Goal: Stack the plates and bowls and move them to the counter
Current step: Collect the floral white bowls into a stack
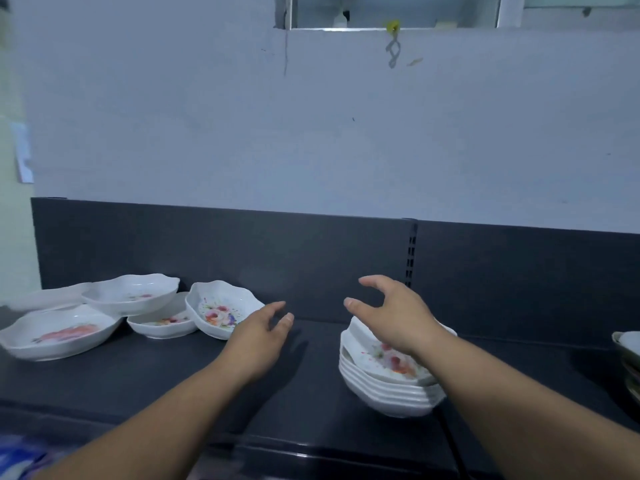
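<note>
Shelf surface [311,393]: a stack of nested bowls [388,389] stood right of centre, with more dishes [628,358] at the far right edge. At left lay a large dish [55,332] foremost, a bowl [133,296] behind it, then rightward a small bowl [162,323] and a tilted bowl [225,308]. The left hand [258,336] hovered between group and stack, and the right hand [391,313] above the stack.

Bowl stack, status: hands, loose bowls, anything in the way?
Both hands empty: right hand open above the bowl stack, left hand open beside the tilted floral bowl. Other loose bowls unstacked further left. Nothing between hands and bowls.
</note>
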